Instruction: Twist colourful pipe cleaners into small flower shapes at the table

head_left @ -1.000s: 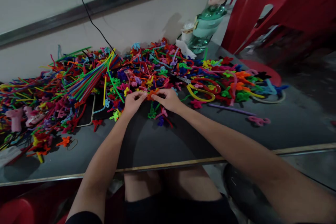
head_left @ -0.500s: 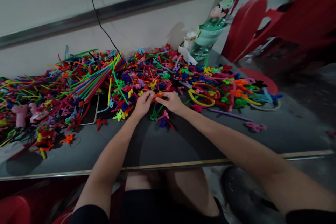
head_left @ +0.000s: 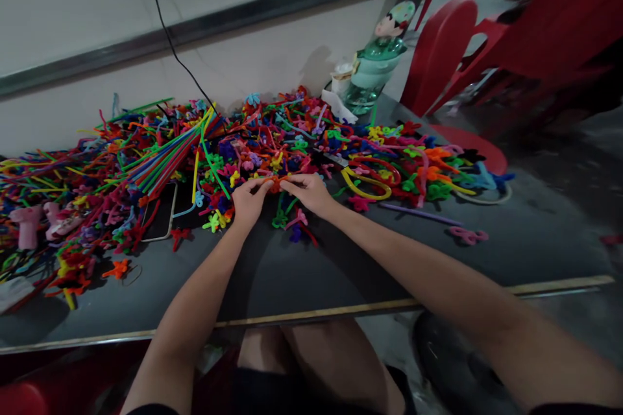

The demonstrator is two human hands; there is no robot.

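Orange pipe-cleaner piece (head_left: 276,185) | pinched between left hand (head_left: 249,203) and right hand (head_left: 314,194), its finish unclear | shaped: bent figures (head_left: 277,161) beyond both hands | unbent: straight-stem bundle (head_left: 168,161) beyond left hand, leftward

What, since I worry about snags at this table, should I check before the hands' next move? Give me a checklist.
1. Orange piece held by the left hand and right hand: ok, both pinch it.
2. Its shape sound: cannot tell, too small and partly covered.
3. Tabletop just in front of the hands free: not ok, a green piece and a pink piece lie there.
4. Scissors apart from the hands: ok, lying off to the right.
5. Black cord away from both hands: ok.
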